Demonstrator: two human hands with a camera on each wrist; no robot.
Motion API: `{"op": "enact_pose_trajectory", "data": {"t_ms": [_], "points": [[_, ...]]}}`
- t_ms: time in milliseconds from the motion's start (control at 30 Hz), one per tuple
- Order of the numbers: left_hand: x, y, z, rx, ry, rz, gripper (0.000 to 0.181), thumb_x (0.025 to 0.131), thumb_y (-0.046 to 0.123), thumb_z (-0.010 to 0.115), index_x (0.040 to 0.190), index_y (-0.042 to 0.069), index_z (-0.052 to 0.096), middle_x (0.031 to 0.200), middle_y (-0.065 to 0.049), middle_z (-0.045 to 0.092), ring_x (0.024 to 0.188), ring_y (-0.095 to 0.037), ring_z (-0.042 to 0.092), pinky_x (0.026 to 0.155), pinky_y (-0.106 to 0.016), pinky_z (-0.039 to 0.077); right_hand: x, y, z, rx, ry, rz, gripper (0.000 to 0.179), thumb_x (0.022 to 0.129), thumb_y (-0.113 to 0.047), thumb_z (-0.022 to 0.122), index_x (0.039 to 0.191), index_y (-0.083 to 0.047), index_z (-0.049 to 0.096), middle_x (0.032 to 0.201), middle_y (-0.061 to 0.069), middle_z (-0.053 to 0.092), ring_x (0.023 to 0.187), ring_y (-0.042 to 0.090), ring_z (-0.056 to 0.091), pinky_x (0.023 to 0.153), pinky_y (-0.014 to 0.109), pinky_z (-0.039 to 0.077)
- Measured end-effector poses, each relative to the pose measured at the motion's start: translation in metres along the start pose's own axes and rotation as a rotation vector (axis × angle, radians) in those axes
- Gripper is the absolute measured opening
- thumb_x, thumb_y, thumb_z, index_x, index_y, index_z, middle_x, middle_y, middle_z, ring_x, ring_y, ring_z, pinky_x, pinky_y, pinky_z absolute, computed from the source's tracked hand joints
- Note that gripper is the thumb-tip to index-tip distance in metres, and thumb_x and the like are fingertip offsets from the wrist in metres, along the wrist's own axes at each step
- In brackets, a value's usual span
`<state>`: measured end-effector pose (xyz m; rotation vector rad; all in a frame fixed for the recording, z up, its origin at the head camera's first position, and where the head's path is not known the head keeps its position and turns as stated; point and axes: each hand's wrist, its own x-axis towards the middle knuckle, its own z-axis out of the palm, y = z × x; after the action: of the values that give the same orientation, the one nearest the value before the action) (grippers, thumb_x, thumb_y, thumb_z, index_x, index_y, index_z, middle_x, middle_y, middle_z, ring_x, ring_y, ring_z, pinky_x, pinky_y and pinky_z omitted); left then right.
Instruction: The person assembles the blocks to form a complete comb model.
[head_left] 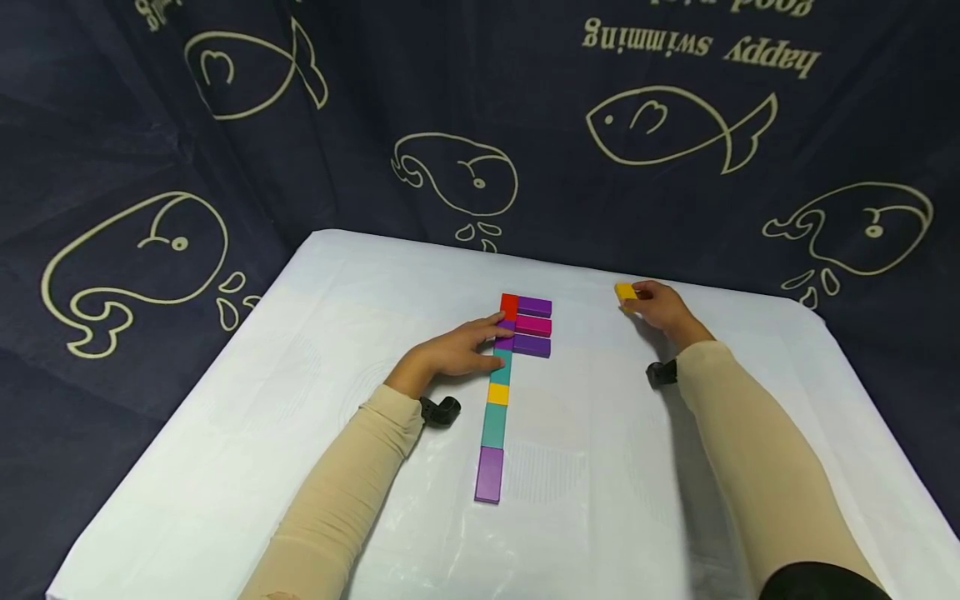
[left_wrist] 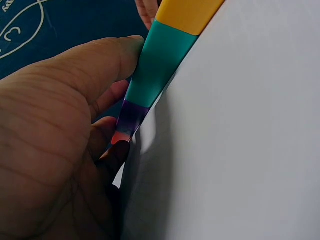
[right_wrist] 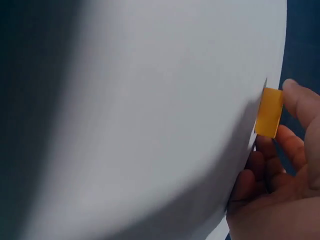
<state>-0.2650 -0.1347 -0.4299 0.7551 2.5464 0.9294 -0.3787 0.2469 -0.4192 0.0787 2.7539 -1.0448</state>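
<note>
A column of flat coloured blocks runs down the white table, ending in a light purple block [head_left: 489,475] nearest me. My left hand [head_left: 459,347] rests against its upper part with fingers extended: the thumb touches a teal block [left_wrist: 157,65], while the fingertips lie by the purple block [head_left: 505,341] and the red block [head_left: 509,306]. Two purple blocks and a magenta block [head_left: 533,326] stick out sideways to the right of the column top. At the table's far right, my right hand [head_left: 662,308] pinches a yellow block [right_wrist: 269,113] between thumb and fingers, close over the surface.
The white table [head_left: 600,467] has rounded corners, and its far edge lies just past the right hand. Behind it hangs a dark blue curtain [head_left: 555,75] with fish and whale drawings. Black wrist straps [head_left: 441,412] sit on both arms.
</note>
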Motion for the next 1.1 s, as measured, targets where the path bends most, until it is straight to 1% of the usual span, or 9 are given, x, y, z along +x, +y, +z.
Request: {"op": "enact_pose_trajectory", "data": {"t_ms": [100,267,367,500,700,867,1100], "points": [[0.000,0.000,0.000,0.002,-0.004,-0.001,0.060,0.096,0.036,0.064,0.151,0.025,0.044,0.166,0.005,0.010,0.151,-0.021,0.011,0.120,-0.047,0.015,0.000,0.001,0.001,0.009,0.000,0.007,0.060,0.099,-0.025,0.060,0.150,-0.002,0.037,0.149,0.025,0.038,0.128,0.038,0.040,0.111,0.050,0.034],[0.001,0.000,-0.001,-0.002,-0.005,0.002,0.060,0.095,0.037,0.064,0.151,0.025,0.044,0.166,0.005,0.010,0.151,-0.022,0.010,0.120,-0.049,0.015,-0.004,0.003,0.000,0.019,-0.008,-0.037,0.061,0.098,-0.028,0.061,0.149,-0.002,0.040,0.148,0.024,0.040,0.130,0.037,0.040,0.112,0.050,0.032],[0.001,0.000,0.000,0.003,-0.002,0.005,0.060,0.095,0.037,0.064,0.151,0.025,0.044,0.166,0.005,0.010,0.151,-0.022,0.010,0.120,-0.048,0.015,-0.006,0.004,0.001,0.018,-0.007,-0.046,0.061,0.097,-0.030,0.063,0.148,-0.003,0.041,0.147,0.025,0.041,0.128,0.038,0.040,0.112,0.051,0.032],[0.001,0.000,0.000,0.007,-0.002,0.008,0.060,0.096,0.037,0.064,0.151,0.024,0.044,0.166,0.005,0.010,0.151,-0.022,0.010,0.120,-0.047,0.014,-0.007,0.004,0.002,0.016,0.008,-0.030,0.057,0.098,-0.026,0.063,0.147,-0.004,0.043,0.145,0.025,0.042,0.126,0.038,0.041,0.112,0.051,0.032],[0.000,0.001,0.000,0.008,-0.005,0.004,0.060,0.096,0.036,0.064,0.151,0.024,0.044,0.166,0.004,0.011,0.151,-0.022,0.010,0.120,-0.047,0.015,-0.010,0.008,0.004,0.046,0.031,-0.022,0.050,0.099,-0.020,0.061,0.144,-0.002,0.047,0.144,0.023,0.045,0.126,0.036,0.043,0.110,0.049,0.036],[-0.001,0.001,-0.001,-0.008,-0.003,0.019,0.059,0.096,0.034,0.064,0.150,0.022,0.046,0.166,0.001,0.011,0.151,-0.024,0.011,0.120,-0.047,0.015,-0.012,0.008,0.006,0.061,0.024,-0.032,0.047,0.099,-0.019,0.060,0.141,-0.001,0.049,0.142,0.023,0.047,0.125,0.037,0.044,0.109,0.049,0.038],[-0.001,0.002,0.000,-0.008,0.001,0.003,0.059,0.096,0.036,0.064,0.150,0.025,0.046,0.166,0.005,0.011,0.151,-0.022,0.011,0.120,-0.047,0.017,-0.019,0.007,0.006,0.071,0.005,-0.056,0.047,0.099,-0.020,0.061,0.140,-0.001,0.050,0.141,0.023,0.048,0.124,0.036,0.045,0.108,0.049,0.037]]}}
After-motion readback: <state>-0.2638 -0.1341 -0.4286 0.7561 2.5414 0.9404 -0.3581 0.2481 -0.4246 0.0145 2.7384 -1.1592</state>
